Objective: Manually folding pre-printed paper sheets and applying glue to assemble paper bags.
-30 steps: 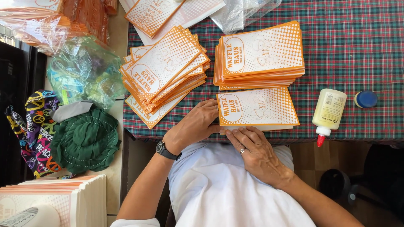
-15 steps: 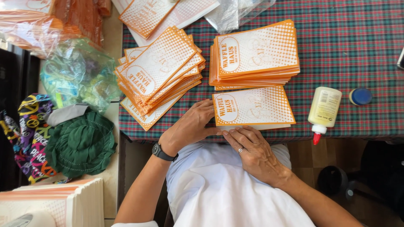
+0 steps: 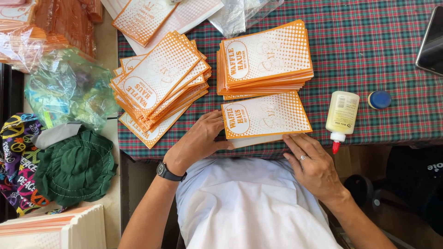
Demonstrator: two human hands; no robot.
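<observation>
pressing flat on the near edge of the plaid tablecloth (image 3: 383,55), the left hand (image 3: 200,140) lies open against the 9 o'clock end of an orange-and-white paper bag (image 3: 266,115), while the right hand (image 3: 314,163) rests open-fingered at its 5 o'clock corner; neither hand grasps anything. a neat stack of bags (image 3: 265,57) sits at 12 o'clock from it, a fanned stack (image 3: 159,85) at 10 o'clock. at 3 o'clock lie a glue bottle (image 3: 341,115) and its blue cap (image 3: 380,99).

The right hand (image 3: 314,166) is drawn away from the left hand (image 3: 200,140), its fingertips now placed under the orange-and-white bag's (image 3: 266,115) right corner.
</observation>
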